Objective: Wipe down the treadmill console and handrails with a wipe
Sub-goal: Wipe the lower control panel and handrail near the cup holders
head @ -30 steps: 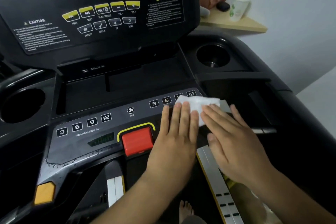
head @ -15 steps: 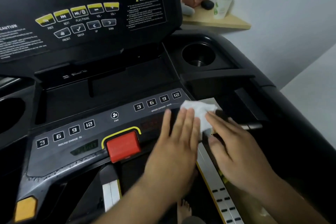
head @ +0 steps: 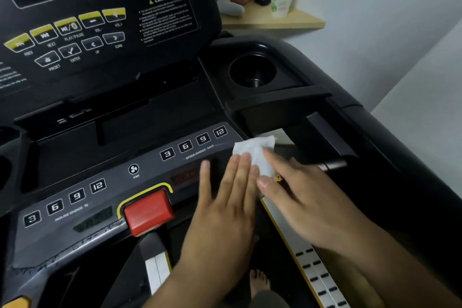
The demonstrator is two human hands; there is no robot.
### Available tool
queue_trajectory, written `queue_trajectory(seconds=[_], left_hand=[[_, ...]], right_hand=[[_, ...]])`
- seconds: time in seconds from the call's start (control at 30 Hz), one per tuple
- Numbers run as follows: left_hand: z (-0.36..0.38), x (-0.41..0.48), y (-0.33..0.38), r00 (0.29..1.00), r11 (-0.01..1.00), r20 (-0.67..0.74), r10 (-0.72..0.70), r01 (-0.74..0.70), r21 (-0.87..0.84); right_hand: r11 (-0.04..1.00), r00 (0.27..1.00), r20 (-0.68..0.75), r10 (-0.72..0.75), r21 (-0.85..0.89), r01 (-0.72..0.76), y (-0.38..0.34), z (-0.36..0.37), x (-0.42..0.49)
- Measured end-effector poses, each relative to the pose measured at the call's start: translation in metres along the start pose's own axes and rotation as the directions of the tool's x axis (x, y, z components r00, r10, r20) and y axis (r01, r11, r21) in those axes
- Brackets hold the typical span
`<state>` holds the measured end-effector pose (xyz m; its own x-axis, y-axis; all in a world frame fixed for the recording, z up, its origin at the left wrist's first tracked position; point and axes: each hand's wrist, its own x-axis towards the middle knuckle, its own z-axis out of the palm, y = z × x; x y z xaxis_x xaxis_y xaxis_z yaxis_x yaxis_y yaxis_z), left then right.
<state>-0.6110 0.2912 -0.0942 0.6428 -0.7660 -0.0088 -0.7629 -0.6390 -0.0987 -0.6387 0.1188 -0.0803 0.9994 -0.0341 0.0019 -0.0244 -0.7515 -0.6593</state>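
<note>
The black treadmill console (head: 105,32) fills the view, its grey button strip (head: 150,165) running across the middle. Both hands lie side by side with fingers straight: the left hand (head: 225,207) is flat on the strip and the right hand (head: 307,202) at its 3 o'clock. A red stop button (head: 148,210) sits at the left hand's 9 o'clock. The white wipe (head: 255,152) lies under both sets of fingertips at the strip's 3 o'clock end — the right thumb seems to touch it, though blur hides this.
</note>
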Motion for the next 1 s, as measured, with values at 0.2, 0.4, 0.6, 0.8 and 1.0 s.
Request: queue_trajectory(seconds=[0.2, 0.4, 0.6, 0.8, 1.0], left_hand=[[-0.017, 0.033, -0.029, 0.960, 0.925, -0.006, -0.280, 0.271, 0.266], [-0.022, 0.027, -0.026, 0.977, 0.956, -0.041, -0.207, 0.211, 0.204], [-0.009, 0.018, -0.002, 1.000, 0.993, 0.022, -0.017, 0.015, 0.121], [-0.011, -0.003, -0.007, 0.994, 0.994, -0.060, -0.093, 0.097, 0.057], [-0.022, 0.013, -0.037, 0.956, 0.937, -0.051, -0.290, 0.294, 0.186]], right_hand=[[0.999, 0.999, 0.039, -0.035, 0.016, 0.034, -0.016, 0.018, 0.068], [0.987, 0.995, 0.001, -0.096, -0.126, 0.095, -0.008, 0.022, 0.046], [0.962, 0.993, -0.028, -0.111, -0.254, 0.100, 0.014, 0.011, -0.020], [0.926, 0.978, -0.118, -0.173, -0.359, 0.121, 0.003, 0.016, -0.006], [0.845, 0.978, 0.104, -0.183, -0.491, 0.210, -0.034, 0.030, 0.051]])
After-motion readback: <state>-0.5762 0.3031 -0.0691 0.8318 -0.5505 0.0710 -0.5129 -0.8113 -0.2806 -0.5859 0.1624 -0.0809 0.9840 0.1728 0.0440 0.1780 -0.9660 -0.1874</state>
